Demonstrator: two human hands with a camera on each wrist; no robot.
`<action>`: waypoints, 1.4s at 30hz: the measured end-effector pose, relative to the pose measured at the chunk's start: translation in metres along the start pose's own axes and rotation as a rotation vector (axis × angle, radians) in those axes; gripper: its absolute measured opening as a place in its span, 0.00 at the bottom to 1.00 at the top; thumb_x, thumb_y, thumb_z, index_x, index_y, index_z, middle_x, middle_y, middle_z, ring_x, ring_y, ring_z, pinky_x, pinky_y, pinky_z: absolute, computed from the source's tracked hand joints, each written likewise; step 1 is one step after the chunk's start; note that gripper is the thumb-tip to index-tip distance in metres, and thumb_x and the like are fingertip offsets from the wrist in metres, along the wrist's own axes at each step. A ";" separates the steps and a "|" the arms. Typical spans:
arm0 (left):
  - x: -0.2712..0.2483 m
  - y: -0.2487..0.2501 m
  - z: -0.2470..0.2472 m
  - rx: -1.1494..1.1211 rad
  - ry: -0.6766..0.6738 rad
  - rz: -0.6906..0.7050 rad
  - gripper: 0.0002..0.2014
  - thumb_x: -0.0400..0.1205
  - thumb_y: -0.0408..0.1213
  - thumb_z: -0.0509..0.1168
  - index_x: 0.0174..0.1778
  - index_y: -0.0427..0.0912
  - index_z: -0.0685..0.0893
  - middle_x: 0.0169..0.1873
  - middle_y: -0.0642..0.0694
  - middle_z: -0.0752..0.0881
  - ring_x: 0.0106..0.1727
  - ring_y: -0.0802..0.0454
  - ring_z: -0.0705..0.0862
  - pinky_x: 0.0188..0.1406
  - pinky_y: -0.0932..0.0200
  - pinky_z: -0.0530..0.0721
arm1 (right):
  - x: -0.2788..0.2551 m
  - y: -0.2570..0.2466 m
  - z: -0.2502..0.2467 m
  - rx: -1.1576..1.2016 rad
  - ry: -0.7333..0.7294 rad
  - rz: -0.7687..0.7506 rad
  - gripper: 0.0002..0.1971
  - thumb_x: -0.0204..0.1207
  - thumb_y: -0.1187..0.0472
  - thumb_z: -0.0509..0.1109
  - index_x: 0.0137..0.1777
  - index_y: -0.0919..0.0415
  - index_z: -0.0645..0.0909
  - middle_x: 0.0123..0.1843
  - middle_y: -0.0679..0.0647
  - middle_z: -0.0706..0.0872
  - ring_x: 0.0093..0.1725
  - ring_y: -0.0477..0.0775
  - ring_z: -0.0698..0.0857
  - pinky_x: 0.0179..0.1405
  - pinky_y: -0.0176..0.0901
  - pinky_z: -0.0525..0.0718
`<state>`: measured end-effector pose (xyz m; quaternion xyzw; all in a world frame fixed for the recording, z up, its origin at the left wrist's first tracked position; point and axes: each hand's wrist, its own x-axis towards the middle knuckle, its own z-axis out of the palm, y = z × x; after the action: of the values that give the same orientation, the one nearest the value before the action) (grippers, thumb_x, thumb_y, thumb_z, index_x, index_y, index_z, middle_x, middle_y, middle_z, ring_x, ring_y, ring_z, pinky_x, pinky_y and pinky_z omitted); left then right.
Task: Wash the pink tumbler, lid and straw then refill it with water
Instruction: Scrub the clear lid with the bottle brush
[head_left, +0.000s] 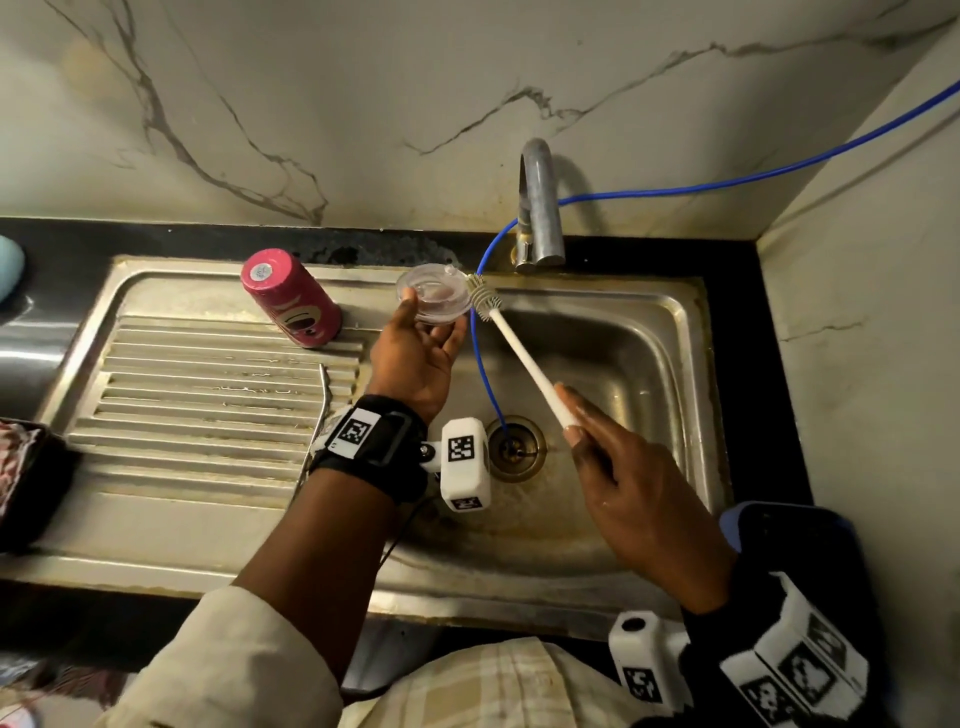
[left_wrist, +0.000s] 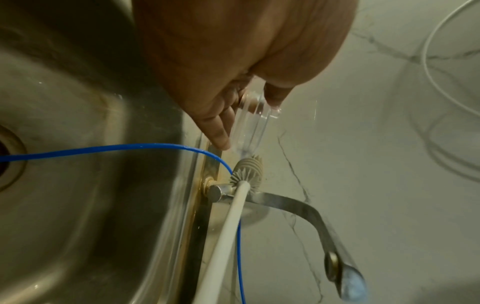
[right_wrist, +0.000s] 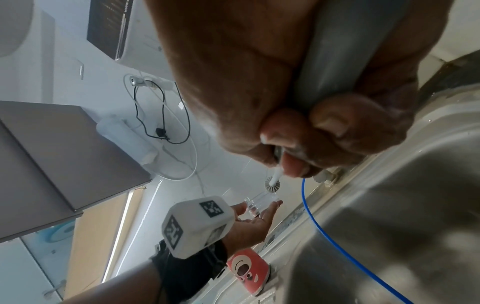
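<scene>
1. Holding the clear lid (head_left: 430, 294) up over the sink's (head_left: 613, 358) back edge, the left hand (head_left: 415, 358) pinches its rim between thumb and fingertips (left_wrist: 219, 139), likely keeping the face free for scrubbing.
2. Beside those fingertips, the brush (head_left: 485, 300) head touches the lid's edge; the right hand (head_left: 634, 488) has its fingers wrapped round the handle.
3. The tumbler (head_left: 291, 299) stands upside down on the draining board left of the left hand, probably draining.
4. A tap (head_left: 537, 208) and blue tube (head_left: 480, 364) lie beyond; marble wall behind, dark table around.
</scene>
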<state>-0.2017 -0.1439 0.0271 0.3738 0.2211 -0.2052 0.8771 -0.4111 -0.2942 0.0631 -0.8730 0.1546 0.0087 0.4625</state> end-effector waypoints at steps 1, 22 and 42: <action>0.000 0.001 -0.002 0.006 0.005 0.006 0.20 0.94 0.43 0.59 0.75 0.32 0.79 0.59 0.36 0.91 0.61 0.43 0.90 0.67 0.51 0.86 | -0.004 0.001 0.002 -0.007 -0.009 0.006 0.24 0.92 0.51 0.62 0.87 0.38 0.70 0.61 0.50 0.95 0.39 0.33 0.88 0.37 0.18 0.77; -0.015 -0.026 -0.010 0.434 -0.123 0.056 0.12 0.92 0.34 0.61 0.70 0.34 0.80 0.64 0.38 0.89 0.67 0.42 0.88 0.65 0.51 0.88 | 0.013 -0.002 0.002 0.023 0.087 0.025 0.23 0.93 0.54 0.62 0.87 0.43 0.72 0.68 0.50 0.91 0.50 0.24 0.82 0.46 0.12 0.75; -0.001 -0.023 -0.012 0.623 -0.122 0.202 0.04 0.91 0.39 0.66 0.59 0.44 0.83 0.60 0.41 0.90 0.65 0.43 0.88 0.73 0.42 0.84 | 0.006 -0.012 -0.002 -0.051 0.012 0.028 0.25 0.91 0.44 0.57 0.88 0.33 0.67 0.42 0.49 0.93 0.28 0.41 0.85 0.31 0.39 0.85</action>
<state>-0.2171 -0.1493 0.0075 0.6309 0.0565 -0.1969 0.7483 -0.4024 -0.2913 0.0727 -0.8824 0.1692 0.0138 0.4388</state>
